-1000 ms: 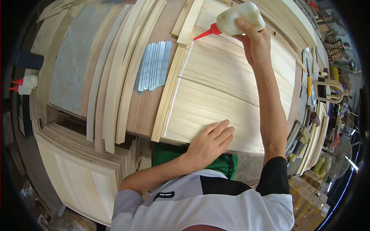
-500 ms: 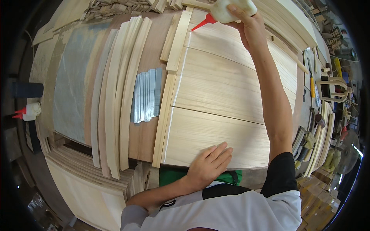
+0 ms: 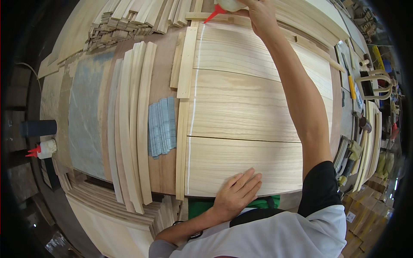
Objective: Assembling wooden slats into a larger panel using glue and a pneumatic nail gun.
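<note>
Bench (image 3: 165, 167): brown wooden top that carries everything the hands work on; bare strips of it show to the left of the left hand.
Panel (image 3: 254, 107): large pale wood-veneer board of three wide grain bands, lying flat on the bench, reaching from under the left hand out to the right hand.
Glue line (image 3: 192, 112): thin glossy white bead along the panel's left edge, running from just left of the left hand up towards the right hand.
Long strips (image 3: 133, 124): bundle of pale curved wooden slats lying side by side, well to the left of both hands.
Short batten (image 3: 186, 64): flat pale wooden strip lying just beside the glue line, between the hands and nearer the right one.
Staple sticks (image 3: 162, 127): grey metal rows lying flat on the bench, left of the panel.
Left hand (image 3: 238, 191): open, fingers spread, palm pressed flat on the panel's near edge; it grips nothing.
Right hand (image 3: 258, 13): arm stretched far out, fingers closed around a white squeeze glue bottle with a red nozzle (image 3: 219, 7), tip pointing at the panel's far left corner.
Step in hand: judging by the bead, gluing along the edge is nearly complete at the far end.
Next move: probably calls for lifting the nozzle cleanly and seating a strip on the wet line while the left hand steadies the panel.
</note>
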The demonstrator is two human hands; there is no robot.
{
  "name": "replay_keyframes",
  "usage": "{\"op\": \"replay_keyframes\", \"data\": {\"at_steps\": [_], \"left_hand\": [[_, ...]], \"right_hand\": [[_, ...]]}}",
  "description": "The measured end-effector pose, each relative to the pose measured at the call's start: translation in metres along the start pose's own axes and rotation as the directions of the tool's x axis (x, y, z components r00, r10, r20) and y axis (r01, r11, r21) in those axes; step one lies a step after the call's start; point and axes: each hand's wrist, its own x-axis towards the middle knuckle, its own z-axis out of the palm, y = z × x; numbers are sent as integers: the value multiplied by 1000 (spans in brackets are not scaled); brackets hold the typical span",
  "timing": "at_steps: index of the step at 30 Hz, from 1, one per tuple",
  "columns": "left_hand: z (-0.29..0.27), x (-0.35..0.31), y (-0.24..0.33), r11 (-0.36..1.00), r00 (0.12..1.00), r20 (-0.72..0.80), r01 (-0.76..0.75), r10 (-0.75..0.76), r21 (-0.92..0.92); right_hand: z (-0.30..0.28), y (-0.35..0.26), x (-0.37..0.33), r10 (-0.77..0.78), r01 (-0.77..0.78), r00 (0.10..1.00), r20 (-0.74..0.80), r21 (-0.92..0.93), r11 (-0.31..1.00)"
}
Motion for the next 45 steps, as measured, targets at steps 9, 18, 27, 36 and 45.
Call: {"op": "replay_keyframes", "data": {"at_steps": [9,18,27,36,45], "left_hand": [[4,1,2,1000,1000,12,2,-2,16],[0,4,6,1000,999,41,-3,2,28],[1,7,10,995,997,72,-11,4,95],[3,6,14,988,995,104,-8,-8,151],[4,4,15,985,993,114,-8,-12,172]], "right_hand": [[-16,-8,-6,-40,34,996,-80,-75,997],[-113,-38,-33,-37,-13,957,-288,-172,985],[-214,-67,-63,-205,128,900,-384,-217,968],[-306,-94,-95,-249,173,850,-464,-200,964],[-353,-103,-107,-338,176,741,-581,-317,932]]}}
